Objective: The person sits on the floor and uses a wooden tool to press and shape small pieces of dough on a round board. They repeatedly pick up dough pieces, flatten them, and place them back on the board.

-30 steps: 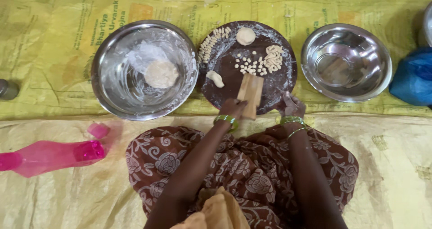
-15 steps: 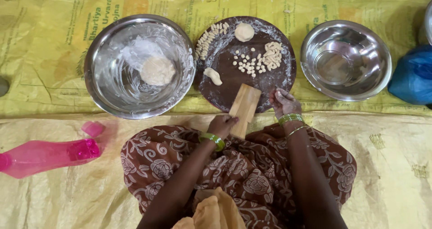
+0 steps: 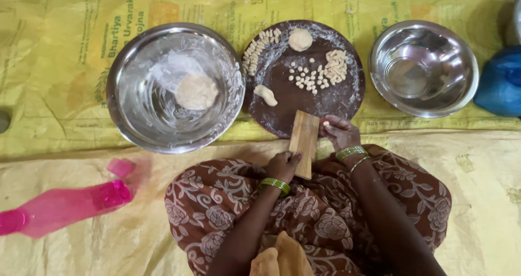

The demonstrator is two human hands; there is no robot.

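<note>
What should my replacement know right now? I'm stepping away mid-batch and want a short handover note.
Left hand holds the ridged wooden board by its near end, propped on the dark round plate.
Right hand pinches a small dough piece beside the board.
Done: shaped pieces lie along the plate's far-left rim.
Left: cut bits, dough lumps on the plate, a dough ball in the floured left bowl.

We count two steel bowls, one at nine o'clock [image 3: 135, 118] and one at two o'clock [image 3: 423, 68]. One round dark board [image 3: 293, 99] lies at twelve. We see one ridged wooden paddle [image 3: 304, 143], one pink bottle [image 3: 59, 206] at eight o'clock, two dough lumps [image 3: 196, 91] [image 3: 300, 39], and two hands [image 3: 282, 165] [image 3: 339, 132].
</note>
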